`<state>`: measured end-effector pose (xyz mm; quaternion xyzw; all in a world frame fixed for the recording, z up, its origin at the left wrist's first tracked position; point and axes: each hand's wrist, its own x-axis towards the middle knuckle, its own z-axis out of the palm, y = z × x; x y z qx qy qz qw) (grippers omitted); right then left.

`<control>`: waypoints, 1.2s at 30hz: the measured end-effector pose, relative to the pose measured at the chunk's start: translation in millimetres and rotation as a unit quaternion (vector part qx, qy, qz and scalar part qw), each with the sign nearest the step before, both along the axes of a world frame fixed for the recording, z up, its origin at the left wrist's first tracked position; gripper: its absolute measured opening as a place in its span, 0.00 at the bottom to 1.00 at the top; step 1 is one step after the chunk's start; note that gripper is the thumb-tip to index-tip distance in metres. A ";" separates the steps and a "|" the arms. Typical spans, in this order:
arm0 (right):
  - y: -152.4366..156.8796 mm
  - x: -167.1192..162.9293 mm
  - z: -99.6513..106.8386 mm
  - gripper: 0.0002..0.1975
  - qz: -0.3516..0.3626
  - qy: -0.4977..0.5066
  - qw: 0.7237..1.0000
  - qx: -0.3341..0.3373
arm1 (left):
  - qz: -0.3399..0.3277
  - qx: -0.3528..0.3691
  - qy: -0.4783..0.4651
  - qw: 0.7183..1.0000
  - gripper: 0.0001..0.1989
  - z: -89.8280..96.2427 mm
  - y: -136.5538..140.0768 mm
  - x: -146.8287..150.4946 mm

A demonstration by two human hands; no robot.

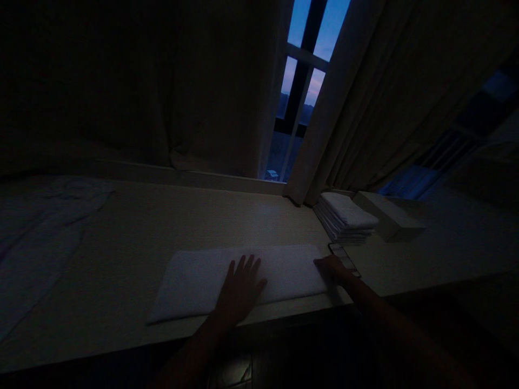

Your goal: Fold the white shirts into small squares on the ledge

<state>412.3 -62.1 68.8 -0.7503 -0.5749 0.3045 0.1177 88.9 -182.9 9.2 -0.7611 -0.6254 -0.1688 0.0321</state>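
A folded white towel (194,283), long and flat, lies along the front of the pale ledge (194,216). My left hand (241,286) rests palm down on its middle, fingers spread. At the towel's right end, my right hand (330,267) has its fingers curled at the edge, and they appear closed on the cloth; the dim light hides the fingertips. Just beyond the right hand a phone (344,260) lies on the ledge, partly covered from view by that hand.
A stack of folded white towels (344,210) stands at the back right, with a pale box (389,216) beside it. Loose white cloth (44,232) spreads over the left end. Dark curtains (219,86) hang behind, around a narrow window (300,92). The ledge's front edge drops into shadow.
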 end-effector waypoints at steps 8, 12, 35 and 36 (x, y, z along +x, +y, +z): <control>-3.7 -0.1 10.9 0.14 -0.046 0.104 0.987 -0.116 | -0.009 0.002 -0.029 1.000 0.26 -4.1 0.3 -14.9; -3.2 -0.3 11.8 0.12 -0.067 0.145 0.978 -0.134 | -0.007 0.001 -0.029 1.000 0.25 2.7 4.6 -15.2; -32.2 -26.4 52.7 0.09 -0.068 0.291 0.931 -0.210 | -0.005 0.039 -0.068 0.997 0.19 -2.5 -1.6 -15.5; -31.5 -28.8 58.9 0.08 -0.066 0.294 0.932 -0.199 | -0.004 0.045 -0.071 0.996 0.20 -3.4 -2.1 -15.8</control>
